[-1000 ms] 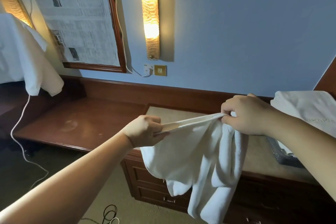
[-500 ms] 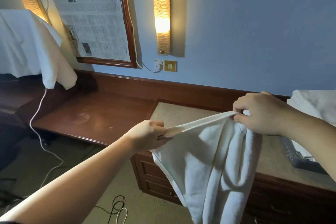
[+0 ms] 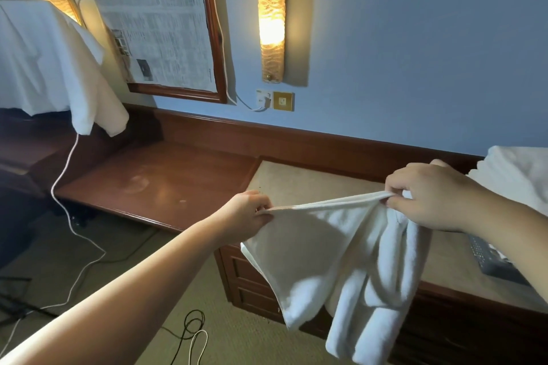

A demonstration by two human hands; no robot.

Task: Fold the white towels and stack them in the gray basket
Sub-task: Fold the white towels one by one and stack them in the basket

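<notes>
Both our hands have pulled farther apart, so the top edge looks tighter than before. We see the white towel (image 3: 335, 249) hang in front of the wooden desk (image 3: 166, 184). Our left hand (image 3: 243, 216) pinches one end of its edge and our right hand (image 3: 430, 195) pinches the other.

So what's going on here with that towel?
A person is holding up a white terry towel by its top edge, the left hand pinching one end and the right hand pinching the other. The rest hangs bunched in front of a brown wooden dresser. It is not folded yet. More white towels sit at the right, over a gray basket.
</notes>
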